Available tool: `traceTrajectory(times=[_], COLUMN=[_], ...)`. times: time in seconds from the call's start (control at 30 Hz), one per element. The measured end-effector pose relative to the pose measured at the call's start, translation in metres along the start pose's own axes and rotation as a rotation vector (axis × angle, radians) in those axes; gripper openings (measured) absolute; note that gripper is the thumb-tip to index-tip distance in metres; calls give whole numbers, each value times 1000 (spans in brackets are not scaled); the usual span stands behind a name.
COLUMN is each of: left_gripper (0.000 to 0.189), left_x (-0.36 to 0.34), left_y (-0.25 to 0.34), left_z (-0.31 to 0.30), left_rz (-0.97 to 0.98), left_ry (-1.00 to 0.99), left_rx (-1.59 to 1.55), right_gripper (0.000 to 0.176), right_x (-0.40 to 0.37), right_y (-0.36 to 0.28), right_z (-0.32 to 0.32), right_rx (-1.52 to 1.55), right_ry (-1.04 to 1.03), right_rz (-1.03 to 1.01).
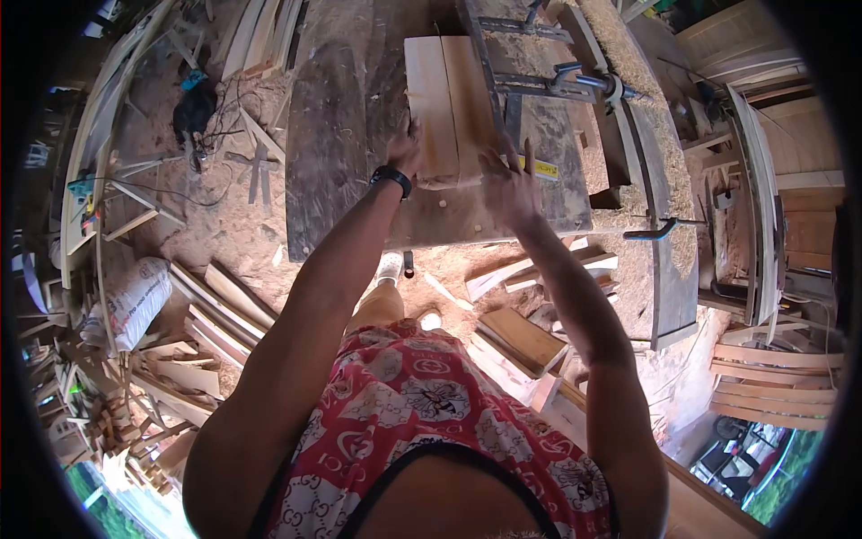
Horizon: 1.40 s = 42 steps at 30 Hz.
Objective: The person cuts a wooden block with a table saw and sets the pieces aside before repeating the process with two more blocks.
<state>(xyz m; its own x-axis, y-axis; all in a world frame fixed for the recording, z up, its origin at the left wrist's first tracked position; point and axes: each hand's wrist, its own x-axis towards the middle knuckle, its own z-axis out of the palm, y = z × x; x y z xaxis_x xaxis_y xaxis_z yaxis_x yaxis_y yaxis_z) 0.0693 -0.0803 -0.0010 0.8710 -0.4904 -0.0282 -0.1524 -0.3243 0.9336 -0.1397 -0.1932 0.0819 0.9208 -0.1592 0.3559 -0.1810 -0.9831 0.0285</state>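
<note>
Two wooden boards lie side by side on the dark worktable [337, 135], a thin seam between them: a paler left board [429, 108] and a browner right board [469, 99]. My left hand [405, 151], a dark watch [392, 180] on its wrist, holds the left board's outer edge near its close end. At the close right corner of the right board is my right hand [512, 187], its fingers stretched out and slightly blurred. Just beside those fingers a yellow strip [541, 168], perhaps a ruler, lies on the table. A dark metal bar [479, 45] runs along the boards' right side.
Clamps [575, 81] sit right of the boards, and another clamp [663, 231] is on a sawdust-covered beam [660, 162]. Wood offcuts [521, 341] litter the floor by my feet. A white sack [135, 301] and a dark power tool with a cord [193, 112] are at left.
</note>
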Motion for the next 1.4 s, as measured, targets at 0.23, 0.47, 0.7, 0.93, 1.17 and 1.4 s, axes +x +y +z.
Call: traceTrajectory(times=[0.23,0.47,0.7,0.93,1.17,1.4], left_gripper=[52,50,50,47,39,46], left_x=[43,101,168,217,259,304], left_y=[2,-2,5,15,10,5], left_z=[4,14,19,21,29,30], left_rz=[82,72,69,61,70,106], left_ry=[16,61,65,45,78,38], left_rx=[-15,59,95,99,63,-2], right_gripper=[30,27,34,35,46,38], right_x=[64,108,172,215,250,269], right_y=[27,50,64,83,98,107], right_z=[15,58,62,86,97,113], right_rx=[-17,-69,-175,-241,-213,-258], right_ry=[-164,-110,-385,-250,-383,-439], right_rz=[-64,-44,57,69,100,142])
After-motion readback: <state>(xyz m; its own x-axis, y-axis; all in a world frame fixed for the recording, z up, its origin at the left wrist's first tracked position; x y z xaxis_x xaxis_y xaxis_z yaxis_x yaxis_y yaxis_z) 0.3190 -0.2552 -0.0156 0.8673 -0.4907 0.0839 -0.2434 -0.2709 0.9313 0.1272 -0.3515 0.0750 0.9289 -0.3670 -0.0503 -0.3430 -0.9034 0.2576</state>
